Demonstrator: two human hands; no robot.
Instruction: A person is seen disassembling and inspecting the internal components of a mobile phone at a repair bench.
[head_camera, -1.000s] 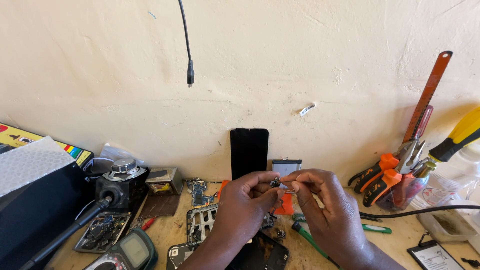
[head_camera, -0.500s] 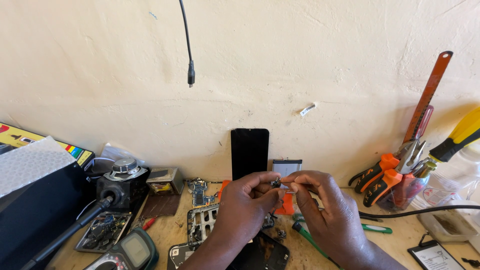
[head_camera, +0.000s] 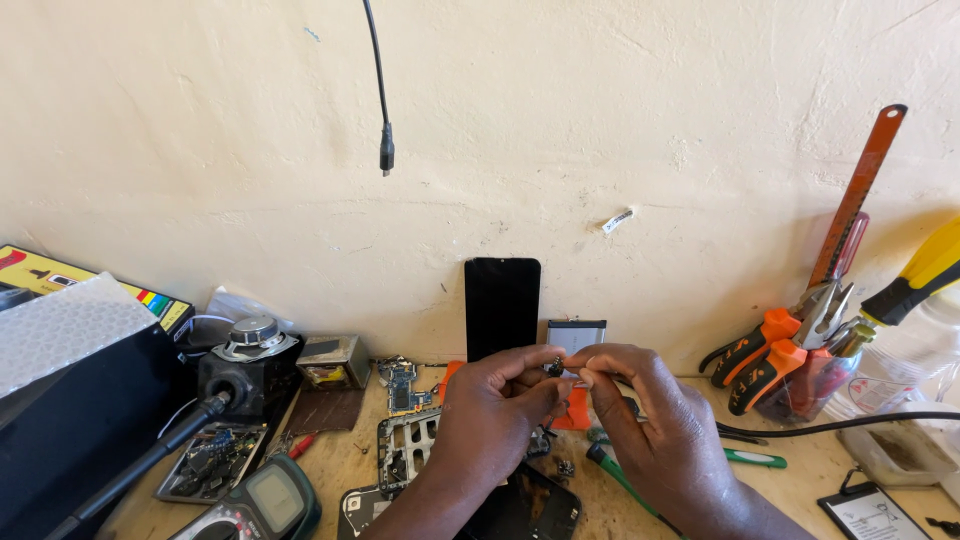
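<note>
1. head view: a small dark part (head_camera: 554, 366) is pinched between the fingertips of the left hand (head_camera: 492, 418), raised above the wooden bench (head_camera: 800, 490) and in front of the black phone screen (head_camera: 502, 305) that is leaned upright against the wall.
2. the right hand (head_camera: 660, 430) is brought up against the same part from the other side; a thin pale piece is gripped between its thumb and forefinger, though what that piece is cannot be told.
3. both hands are closed in a fine pinch, and their fingertips are nearly touching.
4. below the hands, a stripped phone frame (head_camera: 405, 450) and a dark phone (head_camera: 520, 510) are laid on the bench, with an orange object (head_camera: 575, 408) partly hidden behind the fingers.
5. a green-handled tool (head_camera: 752, 458) is seen just beside the right hand.
6. at the left, a multimeter (head_camera: 268, 500) is set near the lower edge.
7. at the right, orange-handled pliers (head_camera: 765, 355) are stood in a clear holder.
</note>
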